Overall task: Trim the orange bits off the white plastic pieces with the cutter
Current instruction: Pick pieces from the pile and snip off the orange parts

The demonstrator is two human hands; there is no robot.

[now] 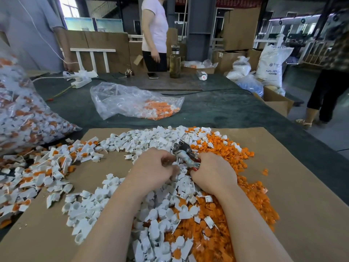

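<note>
**Hands meeting over the pile**

Both forearms reaching in from below. Right hand (213, 172) curled round the red handles of the cutter (184, 151), worn head tilted up-left. Left hand (153, 167) knuckles-up, fingers curled at the cutter's base; held piece hidden. Resting among white plastic pieces (151, 140), orange bits (236, 159) heaped rightward on cardboard (302, 195).
</note>
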